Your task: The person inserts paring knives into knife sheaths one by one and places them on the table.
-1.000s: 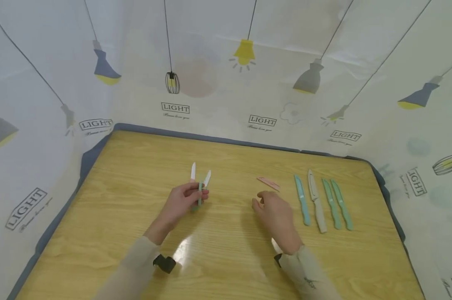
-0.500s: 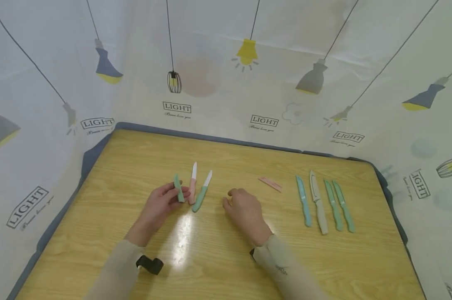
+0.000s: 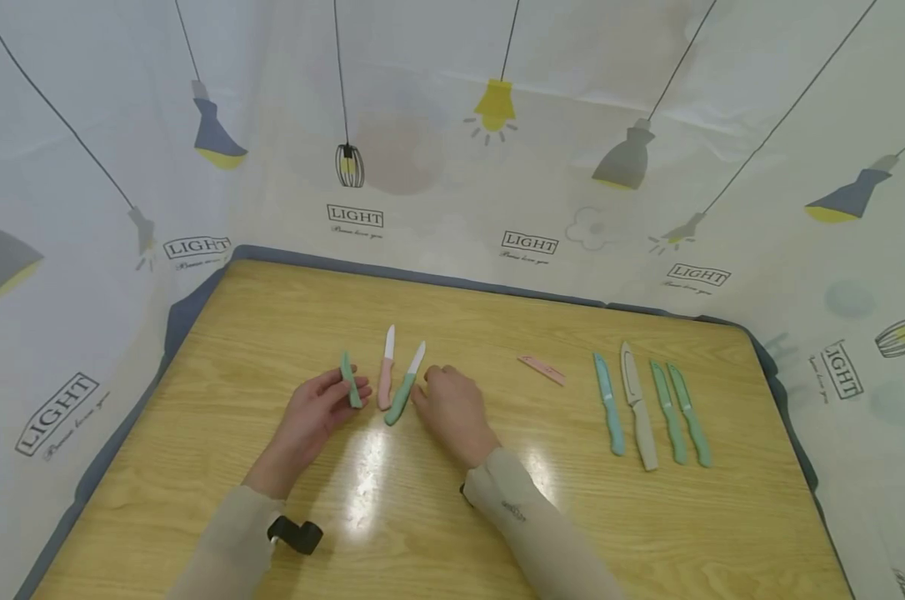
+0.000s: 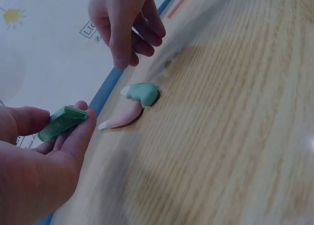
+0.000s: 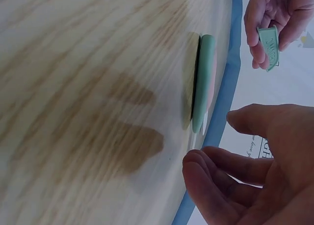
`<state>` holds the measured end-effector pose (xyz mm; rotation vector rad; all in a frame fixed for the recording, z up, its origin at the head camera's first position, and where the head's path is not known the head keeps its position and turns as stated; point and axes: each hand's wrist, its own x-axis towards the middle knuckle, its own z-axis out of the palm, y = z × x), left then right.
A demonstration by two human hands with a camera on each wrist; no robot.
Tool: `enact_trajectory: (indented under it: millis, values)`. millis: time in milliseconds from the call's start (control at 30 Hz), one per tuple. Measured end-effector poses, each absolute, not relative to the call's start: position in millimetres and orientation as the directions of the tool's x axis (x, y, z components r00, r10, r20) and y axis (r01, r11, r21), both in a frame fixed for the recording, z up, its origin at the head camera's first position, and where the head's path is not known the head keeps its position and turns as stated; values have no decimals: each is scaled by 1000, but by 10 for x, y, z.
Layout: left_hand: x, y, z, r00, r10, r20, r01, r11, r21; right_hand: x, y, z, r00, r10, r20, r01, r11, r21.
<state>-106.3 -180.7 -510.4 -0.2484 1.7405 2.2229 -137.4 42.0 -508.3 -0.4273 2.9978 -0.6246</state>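
My left hand (image 3: pixel 313 417) pinches a green knife sheath (image 3: pixel 351 382) between thumb and fingers, raised at the left of the table. In the right wrist view, lettering shows on the sheath (image 5: pixel 269 46). Two bare white-bladed knives lie just right of that hand: a pink-handled knife (image 3: pixel 386 382) and a green-handled knife (image 3: pixel 401 399). My right hand (image 3: pixel 452 414) hovers beside the green handle, its thumb and bent fingers spread apart with nothing between them. In the right wrist view, a gap shows between those fingers and the green-handled knife (image 5: pixel 203 83).
A pink sheath (image 3: pixel 541 370) lies alone right of centre on the wooden table (image 3: pixel 572 533). Further right lie a blue knife (image 3: pixel 608 404), a larger beige knife (image 3: pixel 637 408) and two green knives (image 3: pixel 670 412), all with covered blades. Printed sheeting (image 3: pixel 452 208) stands behind the table.
My left hand has moved left with the green sheath, away from the two bare knives, uncovering their handles. My right hand has travelled left across the table to the green-handled knife.
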Motion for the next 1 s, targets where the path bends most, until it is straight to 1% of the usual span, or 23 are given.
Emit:
enact_trajectory:
  millis: [233, 333, 500, 733, 1000]
  values:
    - [-1043, -1793, -5117, -937, 53, -344, -348, -194, 917, -1453, 257, -5112, -965, -260, -23, -229, 886, -404]
    - [-1042, -1793, -5127, -936, 14, -351, -348, -181, 920, -1480, 200, -5133, -968, -250, -33, -220, 900, -375]
    - [-1036, -1794, -5135, -939, -26, -344, -337, -143, 931, -1512, 137, -5144, -973, -231, -13, -215, 922, -322]
    - [-1039, -1769, -5141, -939, -45, -340, -327, -178, 928, -1541, 100, -5131, -971, -238, -27, -221, 932, -288]
    - [-1062, -1755, -5169, -927, -51, -371, -354, -205, 912, -1548, 88, -5110, -972, -229, -43, -211, 944, -255]
